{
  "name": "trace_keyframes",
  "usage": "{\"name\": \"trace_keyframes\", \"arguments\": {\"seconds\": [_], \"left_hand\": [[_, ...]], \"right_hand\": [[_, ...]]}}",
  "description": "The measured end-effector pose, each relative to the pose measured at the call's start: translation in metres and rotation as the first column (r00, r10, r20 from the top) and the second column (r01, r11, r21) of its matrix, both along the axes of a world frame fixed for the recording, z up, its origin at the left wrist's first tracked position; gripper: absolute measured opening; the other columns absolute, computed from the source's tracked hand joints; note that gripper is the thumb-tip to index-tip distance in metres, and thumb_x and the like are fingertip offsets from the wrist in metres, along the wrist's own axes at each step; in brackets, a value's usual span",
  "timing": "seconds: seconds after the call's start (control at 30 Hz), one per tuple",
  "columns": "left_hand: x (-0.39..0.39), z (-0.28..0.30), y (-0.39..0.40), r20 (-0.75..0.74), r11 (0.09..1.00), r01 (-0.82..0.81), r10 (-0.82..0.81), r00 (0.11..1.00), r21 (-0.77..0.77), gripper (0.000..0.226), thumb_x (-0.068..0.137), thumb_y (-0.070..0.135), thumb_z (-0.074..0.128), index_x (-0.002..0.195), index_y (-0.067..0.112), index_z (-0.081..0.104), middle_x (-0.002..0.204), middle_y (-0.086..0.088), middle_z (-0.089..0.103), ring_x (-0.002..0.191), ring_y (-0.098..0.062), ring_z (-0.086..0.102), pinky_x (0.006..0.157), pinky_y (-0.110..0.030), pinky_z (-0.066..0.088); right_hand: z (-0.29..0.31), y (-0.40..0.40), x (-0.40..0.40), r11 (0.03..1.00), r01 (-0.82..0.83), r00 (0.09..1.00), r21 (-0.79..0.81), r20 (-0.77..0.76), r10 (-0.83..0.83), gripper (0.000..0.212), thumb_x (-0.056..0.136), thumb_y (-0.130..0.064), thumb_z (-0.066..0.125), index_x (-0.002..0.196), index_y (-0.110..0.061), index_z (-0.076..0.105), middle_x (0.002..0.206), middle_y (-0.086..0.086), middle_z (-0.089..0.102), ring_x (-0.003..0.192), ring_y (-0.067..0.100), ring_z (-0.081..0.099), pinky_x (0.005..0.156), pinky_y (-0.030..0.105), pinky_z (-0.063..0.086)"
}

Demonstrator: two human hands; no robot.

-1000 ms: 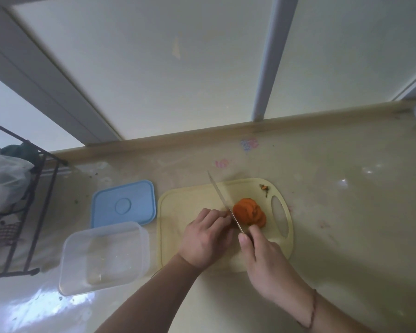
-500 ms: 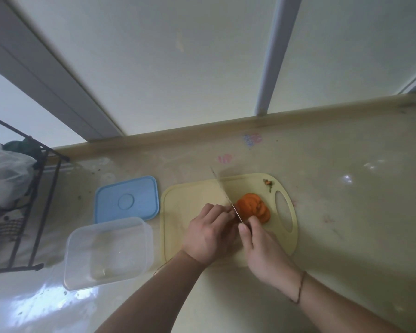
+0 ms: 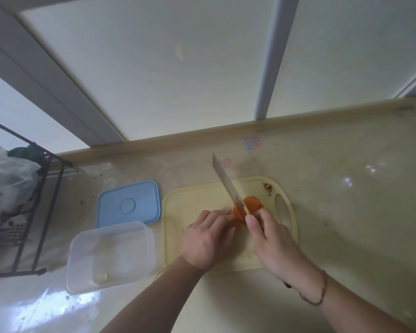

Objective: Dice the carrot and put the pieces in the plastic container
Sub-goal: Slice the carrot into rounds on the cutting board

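Head view: on a yellow cutting board [image 3: 197, 200], a left hand [image 3: 208, 239], fingers curled, steadies an orange carrot [image 3: 250, 207] as the right hand [image 3: 271, 241] grips a knife [image 3: 226, 183] (blade tilted across it). The plastic container [image 3: 111, 257] sits left, beside its blue lid [image 3: 127, 203].

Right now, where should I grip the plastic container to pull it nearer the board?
Probably grip the plastic container by its right rim wall, from above: it stands open, lid off, and that edge faces the cutting board, nearest the left hand.
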State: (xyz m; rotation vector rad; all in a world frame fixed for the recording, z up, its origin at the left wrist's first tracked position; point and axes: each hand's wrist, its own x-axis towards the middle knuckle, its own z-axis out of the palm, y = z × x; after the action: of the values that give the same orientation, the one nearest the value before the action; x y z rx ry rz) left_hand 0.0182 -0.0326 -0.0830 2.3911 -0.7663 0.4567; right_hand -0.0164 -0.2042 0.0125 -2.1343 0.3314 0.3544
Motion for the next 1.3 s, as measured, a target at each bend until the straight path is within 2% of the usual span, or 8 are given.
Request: {"name": "trace_keyframes", "arguments": {"seconds": [0.07,0.23,0.63,0.8,0.97,1.13,1.23,1.3], "left_hand": [[0.001,0.000,0.000,-0.019,1.000,-0.005,0.005,1.000,-0.021,0.025,0.084,0.025,0.076,0.104,0.025,0.061,0.109,0.008,0.072,0.083,-0.019,0.066,0.058,-0.032,0.055],[0.001,-0.003,0.000,-0.024,0.999,-0.019,0.018,1.000,-0.037,0.024,0.082,0.023,0.077,0.101,0.024,0.063,0.106,0.005,0.067,0.083,-0.021,0.064,0.056,-0.034,0.054],[0.001,-0.005,-0.001,-0.048,0.999,0.004,-0.006,0.999,-0.050,0.018,0.081,0.019,0.078,0.097,0.015,0.071,0.104,0.002,0.067,0.085,-0.021,0.064,0.060,-0.034,0.055],[0.002,-0.005,-0.002,-0.037,0.998,0.025,-0.027,0.999,-0.049,0.011,0.080,0.018,0.079,0.086,0.014,0.071,0.090,0.002,0.065,0.081,-0.020,0.062,0.056,-0.033,0.053],[0.004,-0.005,-0.002,-0.025,0.998,0.031,-0.033,0.999,-0.061,0.014,0.079,0.016,0.080,0.087,0.012,0.069,0.085,0.000,0.064,0.076,-0.022,0.060,0.054,-0.034,0.052],[0.002,-0.002,0.000,-0.011,0.993,0.103,-0.104,0.994,-0.064,0.014,0.085,0.020,0.075,0.093,0.013,0.067,0.088,-0.004,0.064,0.075,-0.026,0.058,0.055,-0.035,0.051],[0.003,-0.001,0.001,-0.028,0.994,0.092,-0.094,0.995,-0.066,0.014,0.087,0.024,0.075,0.094,0.015,0.066,0.089,-0.003,0.064,0.076,-0.024,0.059,0.056,-0.033,0.051],[0.006,-0.002,0.002,-0.046,0.994,0.088,-0.091,0.995,-0.065,0.013,0.089,0.024,0.074,0.095,0.013,0.070,0.091,-0.002,0.065,0.078,-0.024,0.061,0.059,-0.033,0.052]], "right_hand": [[0.006,-0.003,-0.007,1.000,-0.018,1.000,0.019,-0.001,0.018,0.027,0.100,-0.042,0.037,0.088,-0.020,0.047,0.052,-0.005,0.047,0.044,0.005,0.045,0.047,0.019,0.037],[0.015,-0.008,-0.025,0.998,-0.033,0.999,0.058,-0.025,0.034,0.027,0.099,-0.043,0.038,0.089,-0.019,0.046,0.049,-0.006,0.045,0.044,0.008,0.039,0.046,0.022,0.031],[0.018,-0.001,-0.041,0.997,-0.081,0.996,-0.006,-0.046,0.081,0.027,0.099,-0.044,0.037,0.087,-0.020,0.040,0.055,0.003,0.045,0.054,0.010,0.046,0.053,0.025,0.035],[0.018,0.003,-0.040,0.993,-0.117,0.992,-0.008,-0.055,0.116,0.027,0.100,-0.042,0.031,0.084,-0.022,0.036,0.057,0.003,0.044,0.054,0.011,0.044,0.053,0.027,0.034],[0.004,0.011,-0.023,0.990,-0.132,0.989,-0.044,-0.070,0.129,0.027,0.101,-0.044,0.027,0.084,-0.025,0.035,0.063,-0.004,0.049,0.052,0.007,0.047,0.052,0.023,0.037],[-0.013,0.023,0.001,0.989,-0.120,0.992,-0.088,-0.052,0.116,0.023,0.102,-0.044,0.027,0.093,-0.025,0.038,0.076,-0.008,0.051,0.062,0.005,0.047,0.049,0.020,0.033],[-0.013,0.022,-0.009,0.992,-0.101,0.995,-0.073,-0.020,0.100,0.024,0.101,-0.044,0.029,0.092,-0.025,0.039,0.072,-0.007,0.052,0.058,0.005,0.047,0.051,0.025,0.032],[-0.010,0.014,-0.028,0.994,-0.102,0.995,-0.043,-0.008,0.101,0.026,0.101,-0.043,0.031,0.086,-0.023,0.038,0.062,-0.005,0.049,0.053,0.009,0.045,0.056,0.031,0.032]]}}
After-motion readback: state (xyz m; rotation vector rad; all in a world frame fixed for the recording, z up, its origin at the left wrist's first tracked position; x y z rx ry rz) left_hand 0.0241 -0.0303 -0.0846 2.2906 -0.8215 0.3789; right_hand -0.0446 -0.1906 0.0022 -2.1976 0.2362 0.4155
